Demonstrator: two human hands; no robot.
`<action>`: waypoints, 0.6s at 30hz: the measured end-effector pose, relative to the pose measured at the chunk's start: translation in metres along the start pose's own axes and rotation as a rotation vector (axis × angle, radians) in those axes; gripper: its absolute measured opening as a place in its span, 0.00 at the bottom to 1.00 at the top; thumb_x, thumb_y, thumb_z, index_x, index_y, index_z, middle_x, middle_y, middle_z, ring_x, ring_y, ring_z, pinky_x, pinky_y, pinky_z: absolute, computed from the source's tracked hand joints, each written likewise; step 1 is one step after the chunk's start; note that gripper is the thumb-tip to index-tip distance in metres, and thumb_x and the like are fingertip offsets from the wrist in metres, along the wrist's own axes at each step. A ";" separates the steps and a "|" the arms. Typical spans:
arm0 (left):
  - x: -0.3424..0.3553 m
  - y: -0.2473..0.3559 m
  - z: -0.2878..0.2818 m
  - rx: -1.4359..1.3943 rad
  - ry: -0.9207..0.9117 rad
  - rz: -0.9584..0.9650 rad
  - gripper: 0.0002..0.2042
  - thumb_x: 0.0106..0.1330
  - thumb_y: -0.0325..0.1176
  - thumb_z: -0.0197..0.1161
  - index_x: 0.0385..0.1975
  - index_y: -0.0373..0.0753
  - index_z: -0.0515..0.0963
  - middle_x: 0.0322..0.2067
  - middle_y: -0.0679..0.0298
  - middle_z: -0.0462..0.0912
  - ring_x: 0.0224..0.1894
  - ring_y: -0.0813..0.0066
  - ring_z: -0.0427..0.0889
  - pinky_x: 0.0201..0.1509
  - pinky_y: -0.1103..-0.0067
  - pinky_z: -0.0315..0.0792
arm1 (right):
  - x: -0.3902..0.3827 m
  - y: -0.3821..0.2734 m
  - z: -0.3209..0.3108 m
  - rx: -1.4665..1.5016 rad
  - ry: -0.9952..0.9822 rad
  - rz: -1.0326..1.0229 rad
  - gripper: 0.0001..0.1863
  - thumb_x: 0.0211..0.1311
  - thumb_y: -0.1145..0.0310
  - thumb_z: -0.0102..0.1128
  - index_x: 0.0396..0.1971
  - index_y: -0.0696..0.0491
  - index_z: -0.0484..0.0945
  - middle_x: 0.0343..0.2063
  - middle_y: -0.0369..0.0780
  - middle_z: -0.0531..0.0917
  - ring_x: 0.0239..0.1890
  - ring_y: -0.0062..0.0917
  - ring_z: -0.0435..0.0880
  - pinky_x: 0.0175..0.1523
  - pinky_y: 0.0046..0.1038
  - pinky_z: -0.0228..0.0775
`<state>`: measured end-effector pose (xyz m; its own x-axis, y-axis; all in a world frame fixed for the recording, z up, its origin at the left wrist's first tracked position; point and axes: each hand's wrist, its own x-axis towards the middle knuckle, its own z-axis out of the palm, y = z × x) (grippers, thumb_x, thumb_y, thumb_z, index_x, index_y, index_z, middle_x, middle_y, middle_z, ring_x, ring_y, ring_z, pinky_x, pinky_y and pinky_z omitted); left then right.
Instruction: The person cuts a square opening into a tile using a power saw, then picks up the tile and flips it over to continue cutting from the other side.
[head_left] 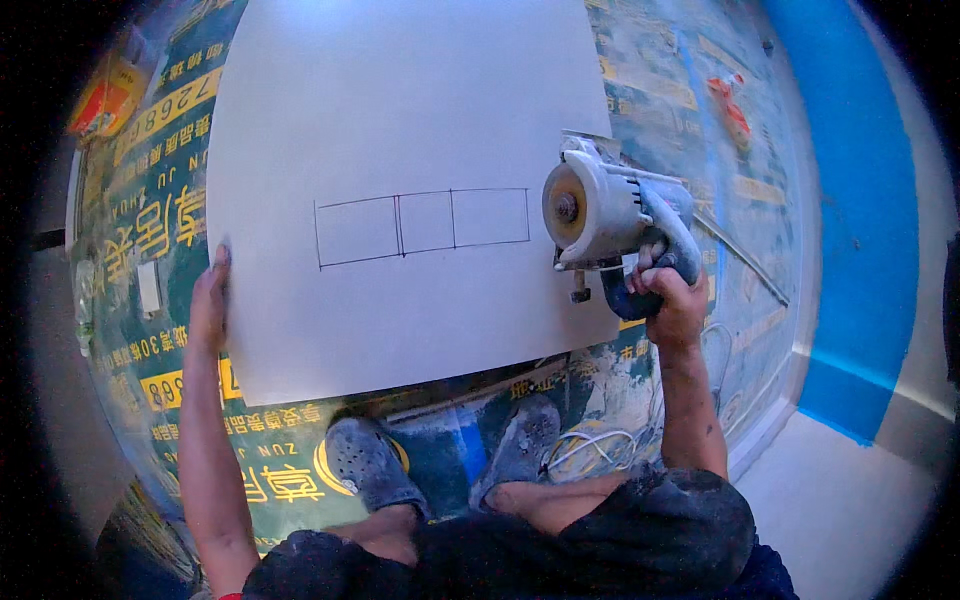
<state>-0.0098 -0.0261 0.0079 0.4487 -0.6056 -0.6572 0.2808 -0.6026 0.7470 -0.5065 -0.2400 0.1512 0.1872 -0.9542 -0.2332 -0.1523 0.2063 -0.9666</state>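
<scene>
A large white slab (400, 320) lies in front of my feet, with a row of joined rectangles (425, 222) drawn on it in dark lines. My left hand (210, 300) holds the slab's left edge; some of its fingers are hidden along the side. In my right hand (675, 300) is a dusty handheld circular saw (615, 205), gripped by its rear handle. The saw is over the slab's right edge, right of the drawn rectangles, its round disc side facing left. Whether it touches the slab I cannot tell.
Printed green protective sheeting (270, 450) covers the floor. A white cord (600, 445) coils by my right shoe (525, 450). Farther right lie a thin metal rod (745, 258) and a red-orange tool (732, 112), near a blue-and-white wall (850, 250). An orange-yellow package (108, 98) is at far left.
</scene>
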 end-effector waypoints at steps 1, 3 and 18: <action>0.000 0.000 -0.001 -0.006 -0.010 0.005 0.35 0.68 0.60 0.53 0.55 0.28 0.71 0.48 0.57 0.79 0.47 0.72 0.78 0.53 0.77 0.71 | 0.001 0.003 0.003 -0.006 0.010 0.005 0.13 0.45 0.77 0.52 0.35 0.60 0.72 0.26 0.41 0.74 0.21 0.24 0.71 0.31 0.28 0.68; 0.000 -0.002 0.000 -0.014 -0.020 -0.005 0.35 0.67 0.60 0.53 0.55 0.28 0.71 0.47 0.57 0.79 0.47 0.72 0.78 0.53 0.77 0.71 | 0.004 0.007 0.007 -0.023 0.010 0.005 0.12 0.45 0.77 0.52 0.34 0.60 0.72 0.25 0.40 0.74 0.21 0.23 0.71 0.30 0.27 0.67; 0.001 -0.006 -0.001 0.042 0.074 0.066 0.36 0.67 0.60 0.53 0.59 0.29 0.68 0.51 0.54 0.78 0.50 0.70 0.78 0.55 0.75 0.70 | 0.006 0.017 0.023 -0.087 -0.012 -0.035 0.12 0.45 0.78 0.51 0.33 0.60 0.72 0.24 0.39 0.74 0.21 0.22 0.71 0.30 0.25 0.67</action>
<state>-0.0103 -0.0227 0.0032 0.5269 -0.6058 -0.5961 0.2135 -0.5846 0.7827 -0.4852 -0.2373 0.1309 0.2054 -0.9577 -0.2016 -0.2295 0.1531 -0.9612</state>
